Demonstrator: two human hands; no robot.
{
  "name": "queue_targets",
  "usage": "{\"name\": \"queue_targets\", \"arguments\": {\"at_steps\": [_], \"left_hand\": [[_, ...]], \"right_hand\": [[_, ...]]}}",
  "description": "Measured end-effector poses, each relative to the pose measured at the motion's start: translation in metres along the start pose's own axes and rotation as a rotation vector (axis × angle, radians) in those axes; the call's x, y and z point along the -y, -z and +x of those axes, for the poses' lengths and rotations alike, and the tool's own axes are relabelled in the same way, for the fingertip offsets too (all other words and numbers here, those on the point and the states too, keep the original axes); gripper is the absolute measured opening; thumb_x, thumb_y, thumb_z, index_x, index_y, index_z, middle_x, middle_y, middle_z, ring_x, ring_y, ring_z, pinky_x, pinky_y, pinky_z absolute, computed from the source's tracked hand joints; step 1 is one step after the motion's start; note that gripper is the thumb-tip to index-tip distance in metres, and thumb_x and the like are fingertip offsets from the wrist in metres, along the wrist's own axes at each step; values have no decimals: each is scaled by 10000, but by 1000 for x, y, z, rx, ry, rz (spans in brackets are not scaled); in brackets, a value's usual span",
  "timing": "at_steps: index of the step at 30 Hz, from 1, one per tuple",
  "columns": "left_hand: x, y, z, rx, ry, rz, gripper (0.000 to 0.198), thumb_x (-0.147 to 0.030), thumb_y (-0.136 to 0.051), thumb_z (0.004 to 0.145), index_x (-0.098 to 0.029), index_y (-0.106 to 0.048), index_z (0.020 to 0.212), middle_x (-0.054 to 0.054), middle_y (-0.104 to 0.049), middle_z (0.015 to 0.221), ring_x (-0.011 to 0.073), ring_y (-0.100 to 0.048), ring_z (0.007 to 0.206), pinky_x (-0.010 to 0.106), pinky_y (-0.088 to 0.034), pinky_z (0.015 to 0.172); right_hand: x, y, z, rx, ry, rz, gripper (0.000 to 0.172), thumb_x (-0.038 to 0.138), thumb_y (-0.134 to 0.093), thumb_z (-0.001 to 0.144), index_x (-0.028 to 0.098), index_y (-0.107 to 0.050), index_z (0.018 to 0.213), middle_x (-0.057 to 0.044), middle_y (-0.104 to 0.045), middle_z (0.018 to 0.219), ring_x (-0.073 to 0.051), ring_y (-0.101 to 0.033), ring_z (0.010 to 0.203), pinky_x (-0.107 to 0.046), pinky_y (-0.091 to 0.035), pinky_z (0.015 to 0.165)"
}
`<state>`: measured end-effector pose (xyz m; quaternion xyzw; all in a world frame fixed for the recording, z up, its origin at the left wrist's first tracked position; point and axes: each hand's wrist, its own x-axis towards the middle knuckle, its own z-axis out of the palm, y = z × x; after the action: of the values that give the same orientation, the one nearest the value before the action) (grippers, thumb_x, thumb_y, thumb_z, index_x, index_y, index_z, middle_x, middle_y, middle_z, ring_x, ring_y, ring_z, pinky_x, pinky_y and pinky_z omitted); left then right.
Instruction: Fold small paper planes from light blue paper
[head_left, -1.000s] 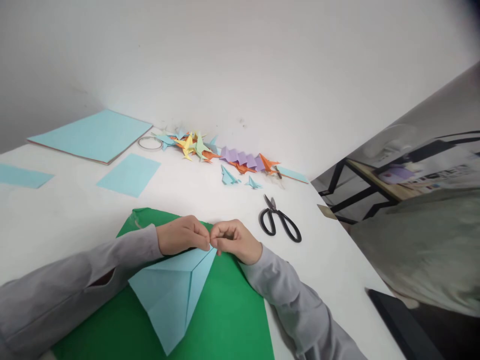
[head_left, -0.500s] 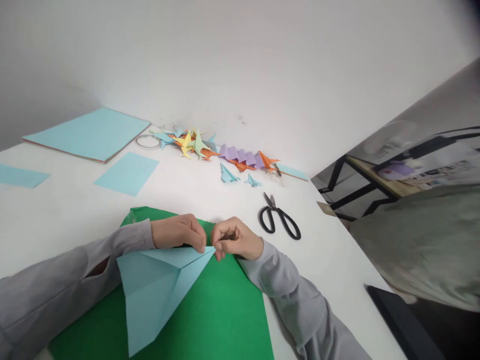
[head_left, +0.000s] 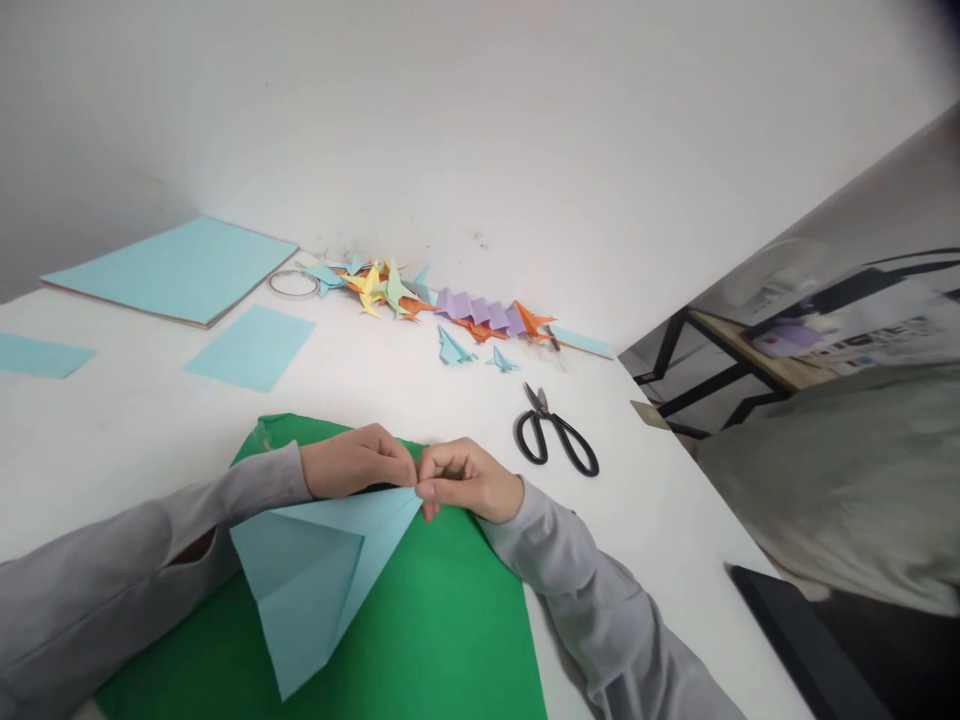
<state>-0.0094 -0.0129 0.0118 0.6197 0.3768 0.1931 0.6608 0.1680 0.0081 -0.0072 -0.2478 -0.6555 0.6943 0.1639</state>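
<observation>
Over the green mat (head_left: 442, 620) hangs a folded sheet of light blue paper (head_left: 315, 570), creased and narrowing to a point at its upper right. My right hand (head_left: 472, 480) pinches that pointed tip between thumb and fingers. Along the paper's upper edge, my left hand (head_left: 360, 462) is closed with its fingertips at the fold, right beside the right hand. The left fingertips are partly hidden behind the hand and paper edge. Black-handled scissors (head_left: 555, 430) lie with slightly parted blades to the right of my right hand.
By the wall lie folded paper figures (head_left: 382, 288), a purple pleated paper strip (head_left: 480, 312) and small blue folded pieces (head_left: 454, 345). A blue paper stack (head_left: 172, 270), a ring (head_left: 293, 284) and a loose blue sheet (head_left: 251, 347) are at left. A person in a green garment (head_left: 840, 480) is at right.
The paper's lower corner has swung right and slightly up, and its tip has shifted a little left. Both hands keep their places at the tip, now closer together.
</observation>
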Motion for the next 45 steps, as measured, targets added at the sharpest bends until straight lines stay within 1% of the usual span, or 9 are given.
{"name": "queue_targets", "arguments": {"at_steps": [7,14,20,23,29,33,38,42,45], "left_hand": [[7,-2,1,-29,-75,44,255,-323,-515,703,-111,-568,571,-50,-367,470,64,-280,467,219,-215,455],[6,-4,3,-122,-95,56,280,-309,-488,708,-144,-427,490,-73,-227,459,58,-188,449,233,-143,438],[2,-1,2,-116,-136,114,228,-275,-449,716,-142,-435,531,-65,-260,493,66,-217,486,225,-189,469],[3,1,3,-123,-126,109,218,-283,-448,709,-144,-436,542,-63,-273,499,68,-227,488,224,-193,471],[-1,5,2,-128,-84,21,197,-277,-471,672,-145,-438,529,-61,-282,497,60,-241,470,223,-187,460],[-4,6,1,-168,-47,-80,195,-254,-497,638,-148,-426,492,-62,-299,463,47,-246,419,218,-175,420],[0,7,1,-217,-22,-239,166,-250,-533,603,-142,-468,494,-62,-330,416,47,-277,372,207,-169,377],[5,9,1,-181,-36,-301,168,-258,-531,616,-137,-507,502,-38,-410,373,78,-380,354,211,-250,381],[7,10,1,-136,-43,-333,174,-261,-528,631,-134,-527,513,-12,-483,384,109,-465,376,223,-313,411]], "right_hand": [[1,0,1,-95,35,-14,316,412,-670,652,158,-530,527,35,-561,429,-72,-472,390,-199,-357,423],[-5,0,5,-239,48,85,309,388,-663,657,152,-541,500,43,-529,380,-62,-414,347,-201,-281,398],[-10,7,7,-312,98,176,301,330,-667,631,161,-513,437,43,-486,332,-70,-384,337,-219,-260,402],[-9,10,7,-378,149,289,294,313,-665,606,171,-486,420,52,-435,298,-71,-355,326,-220,-256,394],[-6,13,6,-419,236,408,305,277,-638,599,187,-425,400,57,-363,291,-78,-338,328,-215,-239,364],[-4,17,5,-446,296,497,278,260,-611,592,195,-410,412,66,-303,295,-85,-322,338,-214,-246,362],[-3,24,3,-461,311,574,358,265,-569,602,197,-276,407,68,-202,328,-87,-291,361,-220,-279,397],[-3,30,1,-516,300,591,395,269,-528,595,200,-189,403,60,-159,345,-88,-251,363,-223,-255,387],[-4,32,0,-575,284,606,380,267,-512,580,211,-186,393,57,-158,347,-92,-242,364,-232,-258,382]]}}
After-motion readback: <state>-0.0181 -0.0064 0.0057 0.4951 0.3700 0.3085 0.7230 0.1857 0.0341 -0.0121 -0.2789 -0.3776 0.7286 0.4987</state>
